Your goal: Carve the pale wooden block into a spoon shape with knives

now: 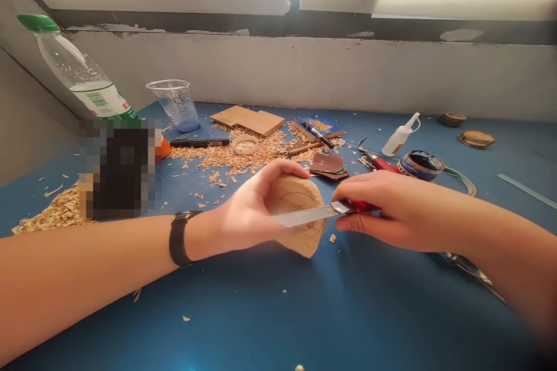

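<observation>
My left hand [248, 208] is wrapped round a rounded block of pale wood [300, 211], held just above the blue table [270, 313]. A black watch band sits on that wrist. My right hand [387, 208] grips the red handle of a knife [313, 214], fingers closed. The flat steel blade lies across the front of the wood block, pointing left toward my left palm.
Wood shavings [235, 156] are spread across the back of the table, with a further heap at the left. A plastic cup [176, 105], a water bottle [82, 78], flat wood pieces [250, 119], a glue bottle [398, 138], a small tin [420, 165] and red-handled pliers stand behind my hands.
</observation>
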